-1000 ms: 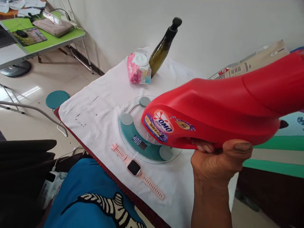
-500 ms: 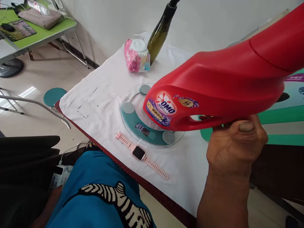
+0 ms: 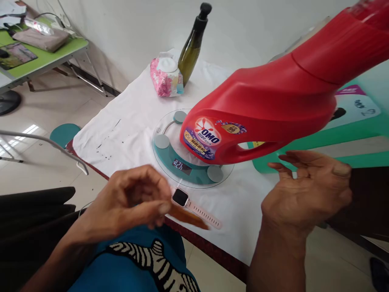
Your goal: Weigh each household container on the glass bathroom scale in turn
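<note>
A large red laundry detergent bottle (image 3: 261, 101) with an OMO label stands on the round glass scale (image 3: 179, 164), whose digital display is lit but hard to read. My right hand (image 3: 306, 186) is open just below the bottle's handle side, fingers spread and apart from it. My left hand (image 3: 133, 198) hovers over the table's near edge with curled fingers. From its thumb and fingertips sticks out a slim, pointed brown thing (image 3: 188, 217), blurred, its kind unclear. Beneath that lies a pink smartwatch (image 3: 180, 197), its strap partly covered.
A pink pack of wipes (image 3: 165, 77) and a dark green pump bottle (image 3: 191, 50) stand at the back of the white cloth (image 3: 121, 125). Right of the detergent is a green-and-white package (image 3: 358, 105). A teal stool (image 3: 64, 134) and green desk (image 3: 57, 52) are left.
My right hand has let go of the detergent bottle and opened beside it. My left hand has come in from the left with the brown thing. The scale's display has changed from zeros.
</note>
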The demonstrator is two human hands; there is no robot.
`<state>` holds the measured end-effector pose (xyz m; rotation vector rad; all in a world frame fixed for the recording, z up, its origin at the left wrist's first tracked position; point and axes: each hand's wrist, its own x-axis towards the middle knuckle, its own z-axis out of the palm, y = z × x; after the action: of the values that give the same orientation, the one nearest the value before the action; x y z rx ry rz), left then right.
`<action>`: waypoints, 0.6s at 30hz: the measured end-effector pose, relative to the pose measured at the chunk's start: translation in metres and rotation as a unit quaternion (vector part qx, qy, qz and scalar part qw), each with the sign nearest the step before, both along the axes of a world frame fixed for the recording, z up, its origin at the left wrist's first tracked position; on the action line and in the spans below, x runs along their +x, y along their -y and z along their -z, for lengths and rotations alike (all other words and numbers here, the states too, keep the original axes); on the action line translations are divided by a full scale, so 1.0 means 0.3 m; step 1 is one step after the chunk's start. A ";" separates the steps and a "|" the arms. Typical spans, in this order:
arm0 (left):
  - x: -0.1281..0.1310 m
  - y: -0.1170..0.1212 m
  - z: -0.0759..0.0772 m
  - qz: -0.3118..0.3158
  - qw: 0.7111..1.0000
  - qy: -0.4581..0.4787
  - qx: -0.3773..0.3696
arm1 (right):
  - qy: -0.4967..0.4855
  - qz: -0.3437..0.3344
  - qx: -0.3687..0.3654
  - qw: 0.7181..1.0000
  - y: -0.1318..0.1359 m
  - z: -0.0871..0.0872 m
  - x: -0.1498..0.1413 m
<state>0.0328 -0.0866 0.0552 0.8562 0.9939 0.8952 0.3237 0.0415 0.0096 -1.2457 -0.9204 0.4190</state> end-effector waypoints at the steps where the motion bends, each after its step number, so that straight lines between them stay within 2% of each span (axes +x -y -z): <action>1: 0.035 -0.067 -0.003 0.006 0.998 0.062 0.003 | -0.003 0.008 0.001 1.000 0.002 0.013 0.000; 4: 0.120 -0.214 -0.020 0.065 0.982 0.180 0.001 | 0.000 0.041 0.012 0.999 0.002 0.056 0.011; 7: 0.146 -0.289 -0.038 0.148 0.965 0.214 -0.030 | 0.018 0.076 0.027 0.997 -0.005 0.091 0.027; 12: 0.119 -0.366 -0.044 0.268 0.929 0.242 -0.084 | 0.029 0.096 0.045 0.994 -0.021 0.120 0.040; 15: 0.112 -0.396 -0.044 0.361 0.888 0.254 -0.126 | 0.028 0.091 0.042 0.995 -0.031 0.128 0.041; 18: 0.123 -0.386 -0.036 0.435 0.847 0.267 -0.149 | 0.034 0.092 0.044 0.994 -0.044 0.138 0.047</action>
<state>0.0696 0.0292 0.0660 0.6269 0.1711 0.1464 0.3377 0.0547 -0.0318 -1.2574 -0.8635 0.1884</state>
